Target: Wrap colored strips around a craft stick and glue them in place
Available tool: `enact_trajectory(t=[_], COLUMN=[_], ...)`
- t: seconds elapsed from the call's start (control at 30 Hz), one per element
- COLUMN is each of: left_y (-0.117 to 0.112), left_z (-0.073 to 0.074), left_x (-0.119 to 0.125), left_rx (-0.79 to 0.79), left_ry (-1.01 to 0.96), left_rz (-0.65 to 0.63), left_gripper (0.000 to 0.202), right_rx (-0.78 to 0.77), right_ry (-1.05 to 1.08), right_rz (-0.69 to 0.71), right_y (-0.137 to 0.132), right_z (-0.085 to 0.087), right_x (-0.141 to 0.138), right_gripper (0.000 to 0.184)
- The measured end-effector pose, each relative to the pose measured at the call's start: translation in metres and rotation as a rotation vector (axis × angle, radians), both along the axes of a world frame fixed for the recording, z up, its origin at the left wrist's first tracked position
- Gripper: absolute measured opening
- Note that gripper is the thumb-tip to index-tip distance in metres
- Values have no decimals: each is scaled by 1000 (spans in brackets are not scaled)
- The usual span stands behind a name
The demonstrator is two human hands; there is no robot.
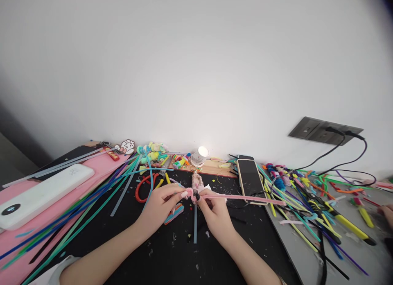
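Two hands pinch a pink fuzzy stem on the near side of the cup

The left hand point(162, 201) reaches in from nearer and left of the paper cup point(199, 157), its forearm slanting inward, thumb and index finger closed on the curled end of the pink fuzzy stem point(245, 197). The right hand point(216, 209) mirrors it from nearer and right of the cup, thumb and index finger closed on the stem just beside the curl; its other fingers are partly hidden. The stem is above the black tabletop point(138, 252), its straight length running rightward beyond the cup.
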State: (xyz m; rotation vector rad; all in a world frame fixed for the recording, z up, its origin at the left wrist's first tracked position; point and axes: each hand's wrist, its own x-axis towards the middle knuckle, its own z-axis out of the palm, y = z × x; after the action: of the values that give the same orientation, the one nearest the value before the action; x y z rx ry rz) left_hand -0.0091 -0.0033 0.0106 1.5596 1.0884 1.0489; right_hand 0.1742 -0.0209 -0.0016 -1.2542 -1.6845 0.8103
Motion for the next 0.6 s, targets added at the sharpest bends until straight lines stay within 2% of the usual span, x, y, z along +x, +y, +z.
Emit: enact_trajectory(t=[0.2,0.6], left_y=[-1,1], left_z=[-2,-3], left_x=[1,-1], left_rx=[-1,-42], left_ry=[10,-29], left_rz=[-23,27], left_gripper=[29,32], right_rx=[-19,-22], right_ry=[30,-1], right_rz=[-2,-13], right_y=[1,2], right_z=[-3,-1], right_x=[0,0], right_gripper=[26,26])
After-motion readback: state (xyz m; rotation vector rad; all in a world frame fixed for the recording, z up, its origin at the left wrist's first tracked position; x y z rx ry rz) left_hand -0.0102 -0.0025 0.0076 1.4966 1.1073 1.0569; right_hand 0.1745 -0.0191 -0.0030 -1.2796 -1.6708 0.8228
